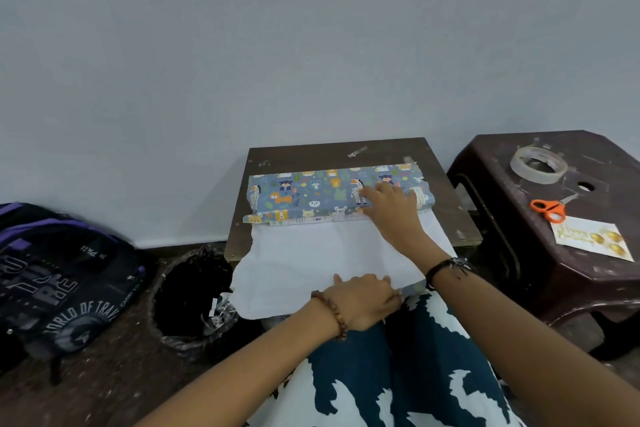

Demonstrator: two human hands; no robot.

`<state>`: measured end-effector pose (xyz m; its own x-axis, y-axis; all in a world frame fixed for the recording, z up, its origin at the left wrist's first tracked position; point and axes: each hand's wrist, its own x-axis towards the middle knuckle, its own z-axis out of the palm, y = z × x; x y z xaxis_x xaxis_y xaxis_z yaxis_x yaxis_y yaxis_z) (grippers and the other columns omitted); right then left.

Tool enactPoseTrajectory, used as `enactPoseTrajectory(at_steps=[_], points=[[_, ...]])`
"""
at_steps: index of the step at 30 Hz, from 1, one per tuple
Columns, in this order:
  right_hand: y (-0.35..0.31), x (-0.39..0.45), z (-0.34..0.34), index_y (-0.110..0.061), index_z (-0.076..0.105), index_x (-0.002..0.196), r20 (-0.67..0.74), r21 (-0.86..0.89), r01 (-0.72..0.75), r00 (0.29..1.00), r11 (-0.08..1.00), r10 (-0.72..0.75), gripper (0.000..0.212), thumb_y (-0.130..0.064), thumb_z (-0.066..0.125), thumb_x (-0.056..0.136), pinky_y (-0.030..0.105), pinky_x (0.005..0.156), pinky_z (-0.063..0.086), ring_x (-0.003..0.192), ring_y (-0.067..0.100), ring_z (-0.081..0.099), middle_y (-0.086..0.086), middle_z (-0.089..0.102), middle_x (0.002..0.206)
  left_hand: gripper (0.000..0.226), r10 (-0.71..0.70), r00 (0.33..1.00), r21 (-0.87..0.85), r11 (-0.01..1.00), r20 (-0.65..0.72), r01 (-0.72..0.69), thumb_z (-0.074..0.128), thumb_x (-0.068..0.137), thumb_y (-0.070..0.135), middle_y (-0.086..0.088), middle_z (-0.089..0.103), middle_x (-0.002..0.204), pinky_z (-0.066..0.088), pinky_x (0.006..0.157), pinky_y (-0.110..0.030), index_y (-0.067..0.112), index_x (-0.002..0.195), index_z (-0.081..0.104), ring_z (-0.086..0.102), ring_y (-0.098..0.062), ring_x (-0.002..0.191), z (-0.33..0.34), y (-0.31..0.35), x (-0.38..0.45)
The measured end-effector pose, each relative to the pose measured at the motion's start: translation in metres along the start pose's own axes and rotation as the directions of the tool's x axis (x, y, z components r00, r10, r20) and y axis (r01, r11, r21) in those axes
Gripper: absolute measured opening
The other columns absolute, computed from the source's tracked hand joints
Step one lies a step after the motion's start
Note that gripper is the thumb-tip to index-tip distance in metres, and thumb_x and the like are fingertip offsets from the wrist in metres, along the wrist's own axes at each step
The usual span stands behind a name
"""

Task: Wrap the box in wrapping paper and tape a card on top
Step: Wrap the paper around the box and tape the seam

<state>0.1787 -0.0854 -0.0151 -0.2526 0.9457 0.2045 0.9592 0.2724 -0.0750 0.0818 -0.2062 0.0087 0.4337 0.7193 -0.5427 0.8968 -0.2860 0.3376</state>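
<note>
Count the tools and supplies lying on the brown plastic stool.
3. The tape roll sits at the far side, the orange-handled scissors lie nearer, and the birthday card lies at the near edge of the stool. Its right side is cut off.

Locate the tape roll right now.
Head view, far right: the tape roll lies on the brown plastic stool, behind the orange scissors and card.

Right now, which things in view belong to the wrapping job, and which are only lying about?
For the job: box under the right hand, wrapping paper with its near edge gripped by the left hand, tape roll, scissors, card.

Lying about: backpack, bin.
</note>
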Motion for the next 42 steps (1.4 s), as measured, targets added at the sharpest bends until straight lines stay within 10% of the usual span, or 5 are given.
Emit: enactPoseTrajectory(at_steps=[8, 14, 25, 30, 42], points=[[0.011, 0.0, 0.009, -0.018, 0.065, 0.104, -0.102, 0.011, 0.086, 0.991, 0.996, -0.084, 0.03, -0.011, 0.072, 0.076, 0.048, 0.076, 0.047, 0.092, 0.033, 0.064, 0.011, 0.065, 0.099, 0.066, 0.012, 0.986, -0.274, 0.96, -0.169, -0.059, 0.024, 0.077, 0.077, -0.004, 0.063, 0.111, 0.043, 0.093, -0.04, 0.02, 0.082, 0.056, 0.058, -0.026, 0.105, -0.02, -0.018, 0.002], [0.011, -0.008, 0.021, -0.019, 0.065, 0.109, -0.152, 0.032, 0.083, 0.985, 0.996, -0.077, 0.05, -0.001, 0.075, 0.064, 0.05, 0.079, 0.048, 0.1, 0.032, 0.063, 0.012, 0.064, 0.109, 0.029, -0.153, 0.585, -0.289, 0.946, -0.797, -0.146, 0.037, 0.099, 0.02, -0.001, 0.057, 0.128, 0.043, 0.088, -0.026, 0.014, 0.12, 0.057, 0.055, -0.018, 0.114, -0.053, -0.064, 0.035], [-0.02, 0.017, -0.015, -0.006, 0.058, 0.107, -0.066, -0.011, -0.039, 0.997, 0.999, 0.038, 0.024, -0.014, 0.038, 0.096, 0.05, 0.099, 0.035, 0.097, 0.032, 0.058, 0.011, 0.063, 0.104, 0.048, -0.369, 0.576, -0.159, 0.91, -0.729, 0.383, 0.022, 0.1, 0.035, -0.001, 0.023, 0.154, 0.003, 0.113, -0.054, 0.023, 0.146, 0.024, 0.009, -0.024, 0.144, -0.077, -0.125, 0.105], [-0.075, 0.076, 0.011, -0.013, 0.043, 0.137, 0.091, 0.504, 0.017, 0.993, 0.863, -0.073, 0.039, -0.024, 0.029, 0.102, 0.042, 0.114, 0.008, 0.14, 0.021, 0.027, 0.007, 0.042, 0.145, 0.062, -0.325, 0.649, -0.023, 0.904, -0.688, 0.428, 0.044, 0.093, 0.033, -0.002, 0.019, 0.152, 0.003, 0.112, -0.056, 0.018, 0.146, 0.016, 0.003, -0.025, 0.144, -0.079, -0.131, 0.103], [0.052, 0.078, 0.021, -0.004, 0.051, 0.127, 0.079, -0.082, -0.358, 0.928, 0.93, 0.364, 0.057, -0.045, 0.021, 0.099, 0.063, 0.109, 0.005, 0.138, 0.039, 0.023, 0.026, 0.041, 0.138, 0.042, -0.357, 0.524, -0.169, 0.912, -0.773, 0.373, 0.027, 0.098, 0.03, -0.002, 0.043, 0.139, 0.006, 0.112, -0.055, 0.014, 0.135, 0.039, 0.025, -0.022, 0.138, -0.079, -0.131, 0.114]])
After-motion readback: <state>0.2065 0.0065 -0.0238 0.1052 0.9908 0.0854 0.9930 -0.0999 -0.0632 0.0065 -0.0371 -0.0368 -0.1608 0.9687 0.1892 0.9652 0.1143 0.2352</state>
